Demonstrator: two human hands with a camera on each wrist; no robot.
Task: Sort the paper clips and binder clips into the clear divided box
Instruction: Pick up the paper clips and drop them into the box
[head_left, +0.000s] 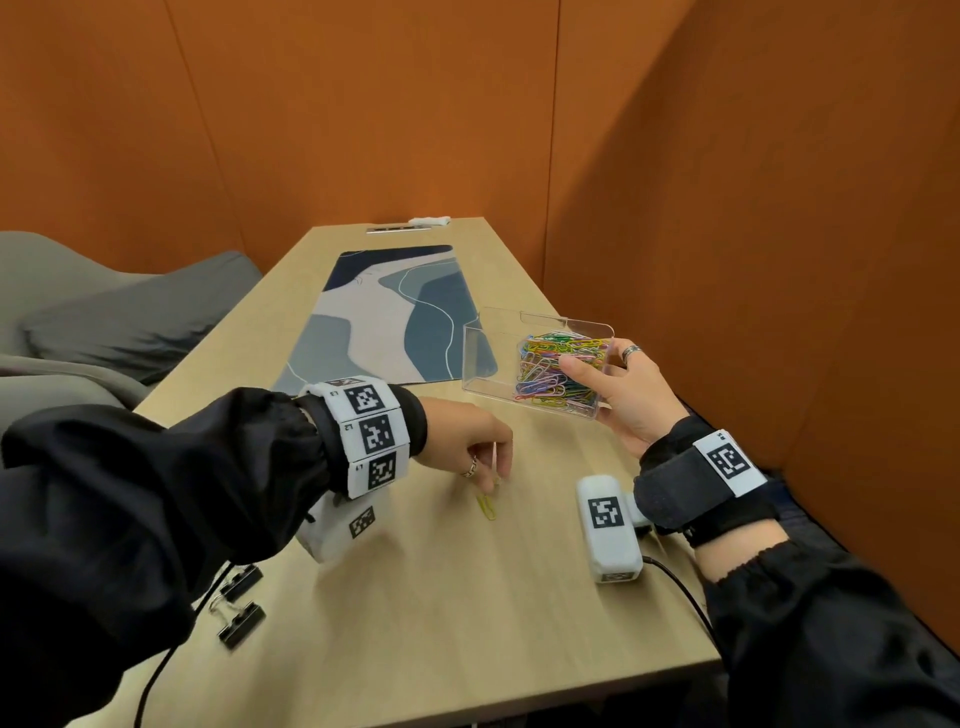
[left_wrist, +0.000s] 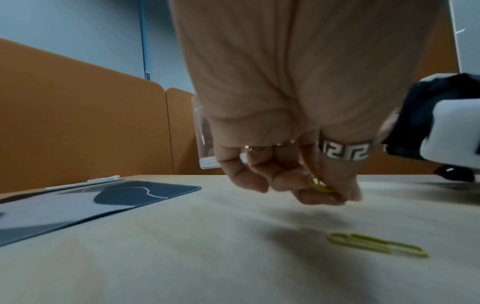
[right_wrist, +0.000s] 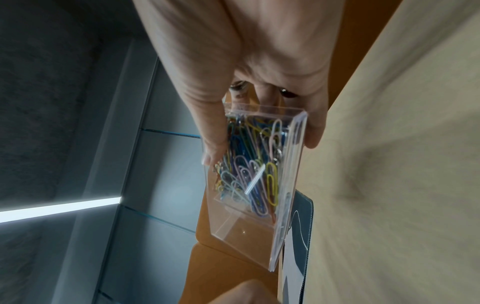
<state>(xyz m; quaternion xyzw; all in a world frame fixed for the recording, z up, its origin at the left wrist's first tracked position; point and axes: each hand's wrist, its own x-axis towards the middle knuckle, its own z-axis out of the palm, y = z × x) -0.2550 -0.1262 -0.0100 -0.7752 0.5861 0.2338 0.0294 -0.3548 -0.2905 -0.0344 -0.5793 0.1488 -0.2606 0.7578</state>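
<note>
My right hand (head_left: 618, 387) grips the clear divided box (head_left: 524, 358) by its near end and holds it tilted above the table; thumb and fingers clamp its sides (right_wrist: 262, 164). One compartment is packed with coloured paper clips (head_left: 558, 371); the other looks empty. My left hand (head_left: 480, 449) hovers low over the table with curled fingers pinching a yellow paper clip (left_wrist: 320, 186). Another yellow-green paper clip (head_left: 487, 506) lies on the wood just below it (left_wrist: 376, 244). Two black binder clips (head_left: 241, 603) lie at the near left, partly behind my left sleeve.
A blue and grey patterned mat (head_left: 389, 317) covers the table's middle, left of the box. The wooden table (head_left: 467, 597) ends near me; orange partition walls (head_left: 727, 208) close the right and far sides. A grey seat (head_left: 104, 322) stands at left. Cables trail from both wrists.
</note>
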